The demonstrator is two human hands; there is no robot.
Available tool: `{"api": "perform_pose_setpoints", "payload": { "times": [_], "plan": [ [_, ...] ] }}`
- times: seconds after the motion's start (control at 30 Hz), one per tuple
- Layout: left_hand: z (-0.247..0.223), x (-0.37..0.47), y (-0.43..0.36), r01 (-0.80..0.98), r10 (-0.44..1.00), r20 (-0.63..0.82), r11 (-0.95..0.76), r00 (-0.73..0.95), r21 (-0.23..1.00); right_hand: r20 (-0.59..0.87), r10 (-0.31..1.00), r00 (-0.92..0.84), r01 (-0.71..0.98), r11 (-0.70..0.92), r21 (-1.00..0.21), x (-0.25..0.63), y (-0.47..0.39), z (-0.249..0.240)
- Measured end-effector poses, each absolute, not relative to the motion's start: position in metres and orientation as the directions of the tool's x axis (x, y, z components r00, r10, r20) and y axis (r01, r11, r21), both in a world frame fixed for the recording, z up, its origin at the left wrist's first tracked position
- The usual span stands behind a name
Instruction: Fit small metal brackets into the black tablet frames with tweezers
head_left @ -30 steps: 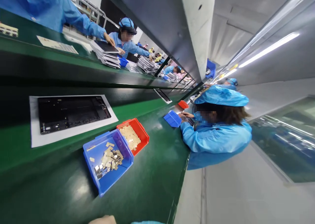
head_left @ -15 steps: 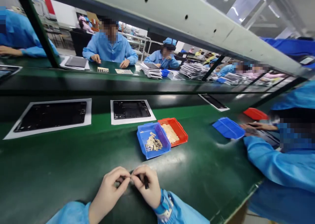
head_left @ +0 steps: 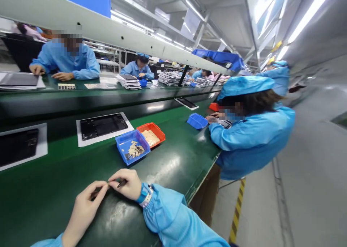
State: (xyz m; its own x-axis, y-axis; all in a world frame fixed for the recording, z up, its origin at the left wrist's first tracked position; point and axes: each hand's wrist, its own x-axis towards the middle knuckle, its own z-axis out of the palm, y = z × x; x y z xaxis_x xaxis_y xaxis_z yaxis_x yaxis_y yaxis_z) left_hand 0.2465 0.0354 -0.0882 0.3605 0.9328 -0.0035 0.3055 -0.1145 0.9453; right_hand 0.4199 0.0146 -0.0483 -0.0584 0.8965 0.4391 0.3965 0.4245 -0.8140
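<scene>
My left hand (head_left: 88, 205) is closed in a pinch, its thumb and forefinger meeting the fingertips of my right hand above the green table. What the fingertips pinch is too small to make out. My right hand (head_left: 128, 183) is pinched too, and a slim black tool (head_left: 122, 183) shows between its curled fingers; its kind is unclear. Just beyond my hands stands a blue bin (head_left: 123, 154) with small tan and dark pieces (head_left: 135, 149) in it. Touching it is a red bin (head_left: 159, 130) of pale flat pieces (head_left: 150, 137).
Two black panels on white sheets, a near-left panel (head_left: 18, 145) and a middle panel (head_left: 104, 127), lie behind the bins. A co-worker (head_left: 252, 131) in blue sits at the right, beside another blue bin (head_left: 197, 121). A raised ledge (head_left: 81, 102) runs along the table's back.
The view has turned to the right, so the bins, panels and my hands appear further left. Both hands stay pinched together fingertip to fingertip.
</scene>
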Motion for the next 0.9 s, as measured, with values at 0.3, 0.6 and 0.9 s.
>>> {"api": "perform_pose_setpoints", "payload": {
  "times": [0.3,0.6,0.9],
  "plan": [
    [-0.080,0.251,0.031,0.295,0.950,-0.030,-0.066,0.311,0.953,0.561,0.827,-0.039,0.471,0.510,-0.719,0.424,0.012,-0.041],
    [-0.082,0.256,0.038,0.227,0.937,-0.046,-0.036,0.347,0.973,0.310,0.827,0.469,0.664,-0.099,-0.741,0.497,0.061,-0.035],
    [-0.072,0.260,0.038,0.329,0.906,0.112,-0.260,0.408,0.908,0.387,0.779,0.493,0.740,-0.142,-0.657,0.535,0.031,-0.010]
  ]
}}
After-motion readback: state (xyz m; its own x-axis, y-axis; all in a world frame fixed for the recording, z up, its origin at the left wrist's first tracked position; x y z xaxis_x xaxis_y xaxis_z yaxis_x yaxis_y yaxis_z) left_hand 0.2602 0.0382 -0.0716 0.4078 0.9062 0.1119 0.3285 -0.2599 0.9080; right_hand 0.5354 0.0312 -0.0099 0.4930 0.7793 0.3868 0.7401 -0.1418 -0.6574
